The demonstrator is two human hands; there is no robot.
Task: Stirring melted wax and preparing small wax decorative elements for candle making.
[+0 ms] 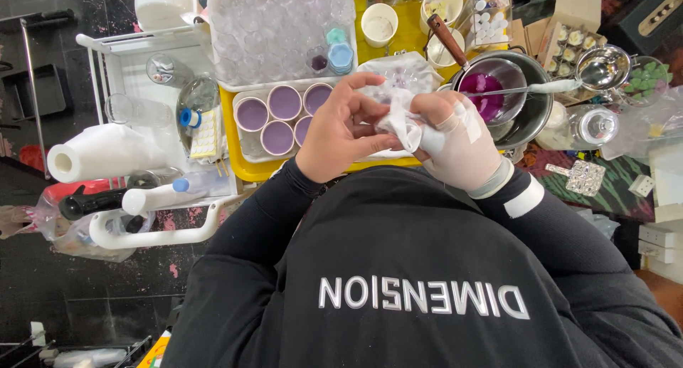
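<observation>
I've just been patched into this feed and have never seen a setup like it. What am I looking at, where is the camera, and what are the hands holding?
There is no machine here: a person works with two hands, and the single camera sits on their head, looking straight down past their black shirt. The bare left hand and the right hand, which wears a pale glove with tape strips, together hold a crumpled white cloth. Below them is a yellow tray carrying small cups of purple liquid. To the right sits a metal pot with a strainer of purple liquid. A paper towel roll lies on the left.
</observation>
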